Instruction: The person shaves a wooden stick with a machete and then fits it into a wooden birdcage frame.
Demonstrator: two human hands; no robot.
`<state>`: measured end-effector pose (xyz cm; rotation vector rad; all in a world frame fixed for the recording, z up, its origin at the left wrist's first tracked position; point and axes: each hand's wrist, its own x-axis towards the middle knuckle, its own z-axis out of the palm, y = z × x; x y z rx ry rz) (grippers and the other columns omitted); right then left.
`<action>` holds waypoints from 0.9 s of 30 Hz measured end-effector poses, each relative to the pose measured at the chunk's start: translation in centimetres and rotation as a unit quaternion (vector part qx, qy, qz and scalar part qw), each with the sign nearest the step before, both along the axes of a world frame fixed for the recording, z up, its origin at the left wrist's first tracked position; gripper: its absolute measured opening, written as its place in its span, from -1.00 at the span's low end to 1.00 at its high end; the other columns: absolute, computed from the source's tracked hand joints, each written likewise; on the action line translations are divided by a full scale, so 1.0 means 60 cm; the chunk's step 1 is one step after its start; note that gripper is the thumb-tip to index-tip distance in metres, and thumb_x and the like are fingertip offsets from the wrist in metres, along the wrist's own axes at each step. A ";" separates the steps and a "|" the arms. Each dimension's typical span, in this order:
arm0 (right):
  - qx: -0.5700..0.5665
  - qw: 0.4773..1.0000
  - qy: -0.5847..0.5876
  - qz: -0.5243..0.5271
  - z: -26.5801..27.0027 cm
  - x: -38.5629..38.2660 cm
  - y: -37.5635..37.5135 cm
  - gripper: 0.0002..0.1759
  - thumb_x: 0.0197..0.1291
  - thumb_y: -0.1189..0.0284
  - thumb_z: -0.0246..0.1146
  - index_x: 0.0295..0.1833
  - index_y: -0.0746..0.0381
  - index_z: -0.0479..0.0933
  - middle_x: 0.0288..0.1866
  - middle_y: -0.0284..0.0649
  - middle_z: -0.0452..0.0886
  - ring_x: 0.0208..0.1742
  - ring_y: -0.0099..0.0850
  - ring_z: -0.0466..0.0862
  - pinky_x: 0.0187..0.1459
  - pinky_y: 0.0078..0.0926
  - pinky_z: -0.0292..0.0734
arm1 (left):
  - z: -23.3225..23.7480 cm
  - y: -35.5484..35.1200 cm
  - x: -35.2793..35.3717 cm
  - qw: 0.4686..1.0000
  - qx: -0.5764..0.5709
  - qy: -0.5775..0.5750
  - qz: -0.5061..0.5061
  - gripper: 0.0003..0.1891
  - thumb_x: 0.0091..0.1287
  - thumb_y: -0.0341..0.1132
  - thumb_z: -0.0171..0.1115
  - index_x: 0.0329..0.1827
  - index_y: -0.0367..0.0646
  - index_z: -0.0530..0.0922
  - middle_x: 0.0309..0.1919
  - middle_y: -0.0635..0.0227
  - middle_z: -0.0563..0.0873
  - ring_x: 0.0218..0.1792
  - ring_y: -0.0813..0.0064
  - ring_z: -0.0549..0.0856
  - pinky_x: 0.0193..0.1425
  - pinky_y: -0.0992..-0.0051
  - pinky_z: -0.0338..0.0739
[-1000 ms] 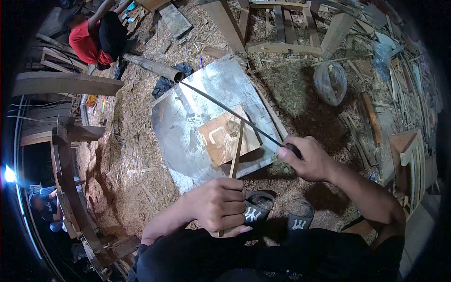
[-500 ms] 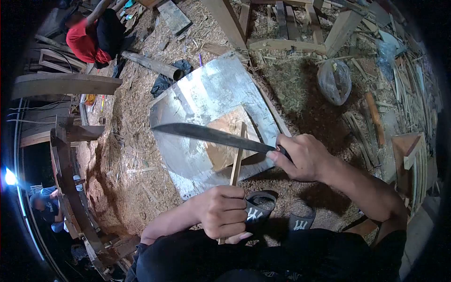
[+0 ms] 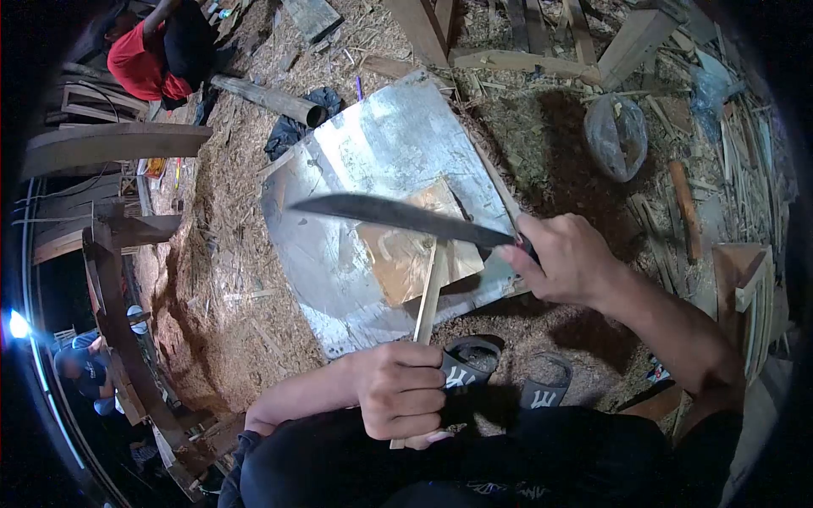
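Observation:
My left hand (image 3: pixel 400 394) is closed in a fist around a thin wooden stick (image 3: pixel 428 303), which slants up and away from me. The stick's far end lies over a square wooden block (image 3: pixel 391 262). In my right hand (image 3: pixel 559 258) is the handle of a machete (image 3: pixel 373 209), its long dark blade pointing left. The blade crosses above the block and overlaps the stick's upper end in this view. Beneath the block is a scuffed metal sheet (image 3: pixel 326 296) lying on the ground.
Wood shavings (image 3: pixel 233 339) cover the ground. Slippers (image 3: pixel 544 379) are just before me. A clear plastic bag (image 3: pixel 616 140) and a wooden frame (image 3: pixel 517 61) stand beyond. On the left are curved timbers (image 3: pixel 118 150), a person in red (image 3: pixel 148 63) and another person (image 3: pixel 87 372).
My right hand and the machete have shifted slightly right and up, and the blade tip has moved right. The stick's upper end now shows lower, below the blade. My left hand keeps its grip.

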<state>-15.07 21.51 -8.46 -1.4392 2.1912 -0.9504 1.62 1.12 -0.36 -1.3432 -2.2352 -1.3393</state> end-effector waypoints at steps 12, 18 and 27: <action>-0.045 0.998 -0.021 0.039 0.004 0.011 0.001 -0.37 0.50 -0.09 0.01 -0.44 0.24 0.44 -0.76 -0.22 0.49 -0.78 -0.28 0.58 -0.70 -0.24 0.53 | -0.014 -0.011 0.009 0.999 -0.039 0.007 -0.011 -0.62 0.41 -0.37 0.01 -0.68 -0.08 0.34 -0.64 0.47 0.36 -0.61 0.45 0.49 -0.50 0.44 0.37; -0.053 0.998 -0.021 0.035 0.021 0.007 -0.001 -0.42 0.44 -0.03 0.15 -0.42 0.27 0.45 -0.74 -0.15 0.53 -0.73 -0.20 0.64 -0.64 -0.22 0.56 | -0.015 -0.012 0.011 0.998 -0.061 0.020 -0.011 -0.65 0.35 -0.41 0.06 -0.68 -0.08 0.34 -0.64 0.48 0.37 -0.60 0.46 0.50 -0.46 0.45 0.41; -0.132 0.991 -0.014 0.024 0.014 0.011 -0.003 -0.42 0.48 -0.02 0.10 -0.43 0.27 0.44 -0.77 -0.19 0.50 -0.75 -0.26 0.63 -0.69 -0.23 0.54 | -0.020 -0.005 0.010 0.998 -0.051 0.031 -0.001 -0.59 0.40 -0.35 0.09 -0.71 -0.04 0.32 -0.66 0.51 0.40 -0.64 0.55 0.49 -0.58 0.56 0.36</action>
